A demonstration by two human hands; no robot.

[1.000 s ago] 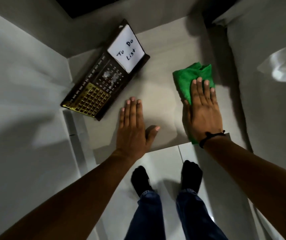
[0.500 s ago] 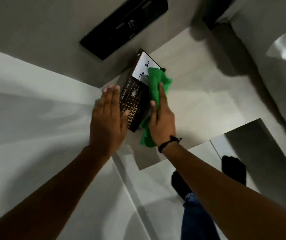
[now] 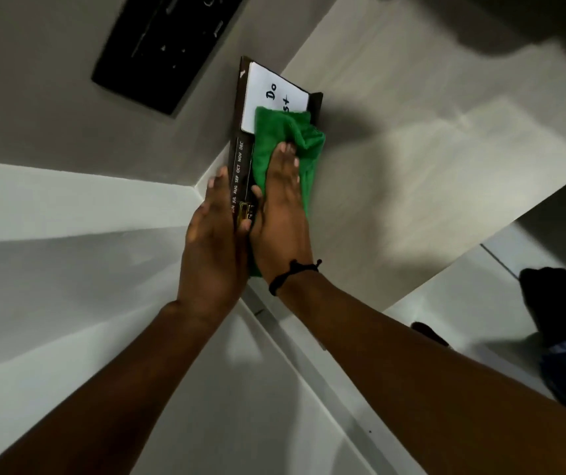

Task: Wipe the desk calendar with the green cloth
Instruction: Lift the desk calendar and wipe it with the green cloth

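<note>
My right hand [image 3: 283, 214] lies flat, fingers extended and together, pressing the green cloth [image 3: 286, 138] against the face of the desk calendar [image 3: 240, 166], which stands at the corner of the pale tabletop [image 3: 411, 149] against the grey wall [image 3: 52, 114]. My left hand [image 3: 214, 241] is open with fingers straight, braced along the calendar's left edge beside the month strip. A white note card [image 3: 267, 94] sits at the calendar's far end, partly under the cloth; a black panel [image 3: 161, 49] is mounted on the wall nearby.
</note>
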